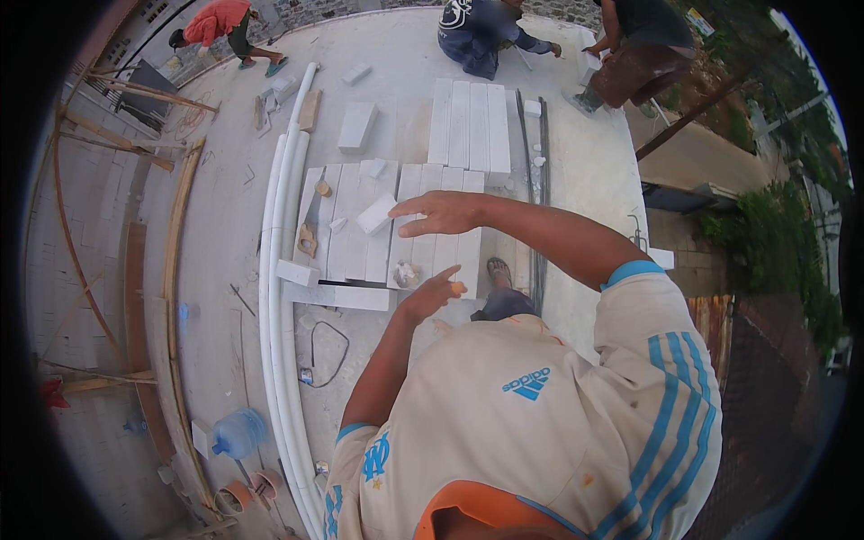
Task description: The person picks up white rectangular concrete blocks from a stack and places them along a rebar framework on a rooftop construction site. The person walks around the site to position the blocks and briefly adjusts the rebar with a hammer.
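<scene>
My right hand reaches across from the right with its fingers stretched out. Its fingertips meet the right end of a small white block, which is over a bed of long white blocks. I cannot tell whether they touch. Lower down, my left hand is partly curled, its index finger extended, around a small orange thing of unclear kind. A crumpled whitish lump is just beyond it. On the blocks' left side lies a handsaw with a brown handle, near a round tan piece.
Long white pipes run along the left of the blocks. More long blocks lie ahead, with dark rods to their right. A drop-off borders the right side. Three people are ahead; one person bends at far left. A blue water jug lies lower left.
</scene>
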`<state>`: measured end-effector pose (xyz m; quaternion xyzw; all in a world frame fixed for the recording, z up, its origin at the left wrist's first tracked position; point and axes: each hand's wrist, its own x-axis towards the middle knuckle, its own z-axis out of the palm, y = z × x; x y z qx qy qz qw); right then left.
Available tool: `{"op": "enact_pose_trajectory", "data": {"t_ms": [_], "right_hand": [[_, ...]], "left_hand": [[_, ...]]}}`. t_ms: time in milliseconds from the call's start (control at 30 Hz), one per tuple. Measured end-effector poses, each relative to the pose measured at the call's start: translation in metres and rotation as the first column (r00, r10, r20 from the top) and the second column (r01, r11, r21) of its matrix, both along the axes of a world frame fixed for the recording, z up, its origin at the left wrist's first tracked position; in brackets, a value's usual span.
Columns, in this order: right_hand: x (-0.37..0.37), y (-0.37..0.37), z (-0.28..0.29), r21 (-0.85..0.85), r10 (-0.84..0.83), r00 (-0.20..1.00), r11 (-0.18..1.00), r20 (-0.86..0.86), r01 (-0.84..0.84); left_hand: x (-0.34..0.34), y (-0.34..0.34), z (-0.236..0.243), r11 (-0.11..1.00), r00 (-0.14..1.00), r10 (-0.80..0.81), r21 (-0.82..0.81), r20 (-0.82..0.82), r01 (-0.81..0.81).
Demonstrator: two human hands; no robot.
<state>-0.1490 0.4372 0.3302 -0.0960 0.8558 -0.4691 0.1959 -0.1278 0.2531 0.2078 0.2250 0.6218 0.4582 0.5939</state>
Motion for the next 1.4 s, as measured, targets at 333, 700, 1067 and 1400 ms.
{"op": "enact_pose_trajectory", "data": {"t_ms": [333,700,1067,1400], "right_hand": [[0.227,0.221,-0.149,0.691,-0.239,0.710,0.560,0.663,-0.457],[0.252,0.065,-0.277,0.307,-0.410,0.852,0.898,0.325,0.315],[0.264,0.092,-0.259,0.467,-0.348,0.865,0.871,0.363,0.154],[0.257,0.078,-0.289,0.299,-0.463,0.838,0.875,0.288,0.380]], "left_hand": [[-0.128,-0.289,-0.005,0.426,0.673,0.566,-0.530,-0.476,-0.733],[0.036,-0.225,-0.151,0.585,0.710,0.704,-0.560,-0.007,-0.586],[0.111,-0.271,-0.178,0.698,0.911,0.361,-0.590,-0.200,-0.406],[0.102,-0.296,-0.209,0.654,0.811,0.545,-0.498,-0.212,-0.569]]}}
